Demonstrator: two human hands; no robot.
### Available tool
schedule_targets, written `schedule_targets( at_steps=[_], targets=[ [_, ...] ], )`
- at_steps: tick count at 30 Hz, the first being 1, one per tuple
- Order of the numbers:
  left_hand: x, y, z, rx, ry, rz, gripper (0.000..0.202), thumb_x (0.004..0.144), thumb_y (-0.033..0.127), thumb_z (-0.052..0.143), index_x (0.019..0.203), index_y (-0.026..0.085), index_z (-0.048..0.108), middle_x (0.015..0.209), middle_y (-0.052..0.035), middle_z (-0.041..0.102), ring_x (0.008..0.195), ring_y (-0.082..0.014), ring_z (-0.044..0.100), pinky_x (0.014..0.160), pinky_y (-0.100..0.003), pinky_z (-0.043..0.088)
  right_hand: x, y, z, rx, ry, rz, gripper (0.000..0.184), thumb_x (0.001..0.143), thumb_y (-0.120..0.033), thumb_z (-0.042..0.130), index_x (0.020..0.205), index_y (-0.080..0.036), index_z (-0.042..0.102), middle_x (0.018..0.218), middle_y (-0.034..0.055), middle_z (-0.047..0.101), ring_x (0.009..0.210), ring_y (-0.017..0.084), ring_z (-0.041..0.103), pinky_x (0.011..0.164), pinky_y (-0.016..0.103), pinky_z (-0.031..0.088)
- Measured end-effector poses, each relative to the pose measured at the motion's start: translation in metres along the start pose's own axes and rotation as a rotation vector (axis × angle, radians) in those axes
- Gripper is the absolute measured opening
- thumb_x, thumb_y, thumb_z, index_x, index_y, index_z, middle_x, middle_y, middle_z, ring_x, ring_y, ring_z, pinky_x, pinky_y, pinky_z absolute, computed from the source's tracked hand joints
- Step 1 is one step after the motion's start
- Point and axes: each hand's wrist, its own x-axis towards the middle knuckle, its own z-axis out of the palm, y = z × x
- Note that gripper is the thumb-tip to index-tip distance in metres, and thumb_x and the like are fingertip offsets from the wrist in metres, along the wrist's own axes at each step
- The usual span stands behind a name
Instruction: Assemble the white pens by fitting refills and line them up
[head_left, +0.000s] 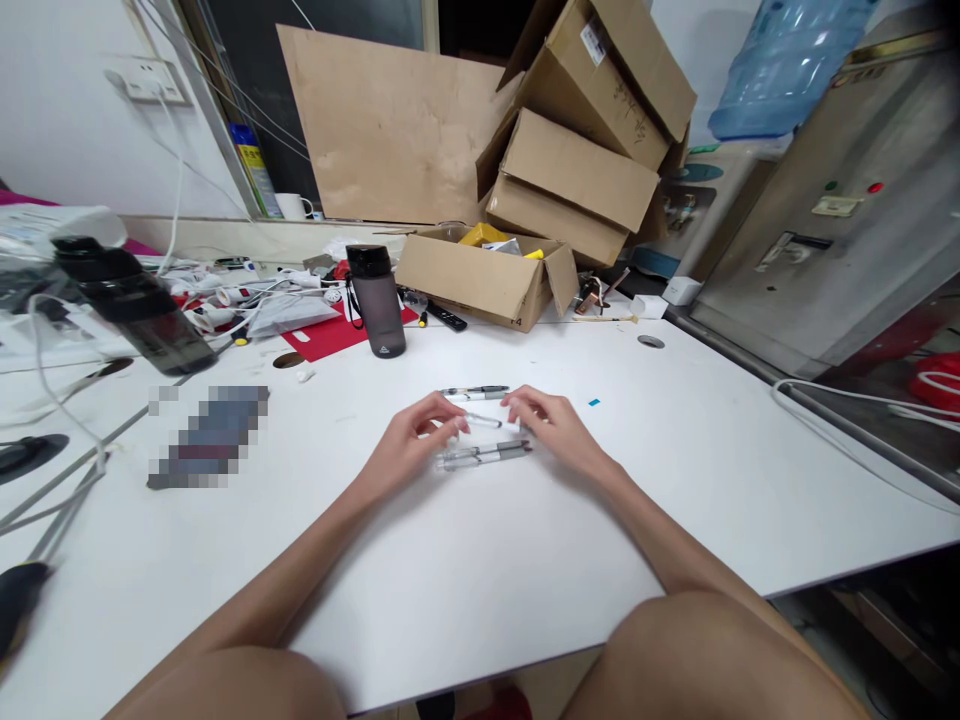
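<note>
Pen (pixel 484 421) in hand at mid-frame, others lying by

Progress: handling looks partway through. One slim, pale pen lies between the hands at the centre of the frame; whether it is whole or in parts cannot be told through the blur. A white piece (pixel 512 427) shows at its right end; whether joined or apart is unclear. Upper pens (pixel 487 390) lie just beyond the fingers, lower pens (pixel 491 456) just nearer the person, both groups roughly crosswise on the surface (pixel 480 570). Whether these are finished or left to handle is not shown.

Pose: both forearms rise from the lower corners and converge at centre. Left hand (pixel 412 435) is bent inward, thumb and index drawn together, apparently pinching the pen's left end. Right hand (pixel 551 425) mirrors it, knuckles up, fingers curled down close to the white piece; whether they clamp it cannot be told. The hands stand slightly apart, the pen bridging most of the gap.
</note>
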Motion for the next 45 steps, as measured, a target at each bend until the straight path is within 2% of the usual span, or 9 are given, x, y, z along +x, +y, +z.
schedule_targets(
  at_steps=[3,6,10,14,21,25,31,37,45],
  targets=[
    [0.003,-0.002,-0.008,-0.039,0.126,-0.002,0.025,0.095,0.044,0.064,0.096,0.019,0.065,0.094,-0.0063,0.072,0.091,-0.0214,0.067,0.071,-0.029,0.051,0.005,0.006,-0.004,0.079,0.103,0.029,0.030,0.098,-0.048,0.056,0.098,-0.022,0.070,0.078,0.0010,0.064,0.068,0.016,0.054,0.067,0.030,0.043],
    [0.005,-0.001,-0.015,-0.060,0.140,0.011,0.025,0.094,0.043,0.065,0.098,0.019,0.063,0.096,-0.0072,0.073,0.090,-0.0214,0.067,0.070,-0.030,0.052,0.008,0.008,-0.007,0.151,0.108,-0.010,0.026,0.093,-0.045,0.064,0.100,-0.022,0.070,0.078,0.0004,0.061,0.070,0.016,0.053,0.069,0.029,0.043],
    [0.006,0.001,-0.023,-0.010,0.025,0.010,0.025,0.094,0.043,0.065,0.099,0.019,0.063,0.103,-0.0088,0.073,0.089,-0.0208,0.066,0.072,-0.031,0.052,0.007,0.007,-0.009,0.112,0.116,-0.012,0.026,0.095,-0.043,0.060,0.101,-0.021,0.073,0.085,0.0026,0.065,0.077,0.017,0.054,0.072,0.030,0.043],
    [0.006,-0.001,-0.031,0.137,-0.119,-0.042,0.027,0.095,0.045,0.060,0.102,0.019,0.065,0.096,-0.0067,0.074,0.085,-0.0207,0.065,0.068,-0.029,0.047,0.004,0.010,-0.008,0.040,0.011,-0.003,0.023,0.095,-0.041,0.062,0.096,-0.022,0.075,0.101,0.0054,0.071,0.090,0.020,0.061,0.080,0.032,0.044],
    [0.004,-0.016,-0.040,0.314,-0.305,-0.065,0.028,0.094,0.048,0.058,0.094,0.023,0.071,0.091,-0.0021,0.072,0.081,-0.0185,0.060,0.067,-0.026,0.042,0.000,0.022,-0.002,-0.141,-0.152,0.025,0.016,0.095,-0.033,0.063,0.091,-0.024,0.076,0.095,0.0056,0.071,0.084,0.021,0.060,0.079,0.036,0.046],
    [0.004,-0.021,-0.041,0.341,-0.337,-0.074,0.029,0.091,0.049,0.061,0.093,0.024,0.075,0.084,-0.0018,0.069,0.074,-0.0179,0.054,0.066,-0.026,0.040,-0.001,0.028,0.000,-0.195,-0.197,0.012,0.016,0.094,-0.034,0.065,0.092,-0.024,0.077,0.095,0.0058,0.068,0.087,0.020,0.060,0.080,0.035,0.046],
    [0.003,-0.019,-0.041,0.355,-0.359,-0.103,0.028,0.092,0.048,0.059,0.096,0.024,0.074,0.083,-0.0014,0.065,0.074,-0.0177,0.051,0.067,-0.026,0.039,-0.002,0.029,0.000,-0.181,-0.219,0.041,0.018,0.096,-0.035,0.062,0.094,-0.024,0.076,0.099,0.0057,0.067,0.086,0.019,0.061,0.079,0.034,0.046],
    [0.000,-0.017,-0.037,0.417,-0.375,-0.075,0.040,0.076,0.053,0.077,0.106,0.026,0.072,0.099,-0.0043,0.062,0.087,-0.0218,0.055,0.076,-0.029,0.044,-0.003,0.026,-0.001,-0.204,-0.228,0.028,0.023,0.098,-0.036,0.057,0.089,-0.022,0.073,0.093,0.0047,0.067,0.080,0.019,0.058,0.074,0.033,0.044],
    [-0.001,-0.021,-0.040,0.461,-0.404,-0.084,0.039,0.078,0.050,0.076,0.109,0.027,0.070,0.103,-0.0046,0.060,0.092,-0.0229,0.057,0.083,-0.032,0.045,-0.004,0.024,0.000,-0.178,-0.263,-0.005,0.017,0.096,-0.032,0.060,0.092,-0.023,0.073,0.091,0.0043,0.067,0.080,0.019,0.058,0.072,0.032,0.044]
  ],
)
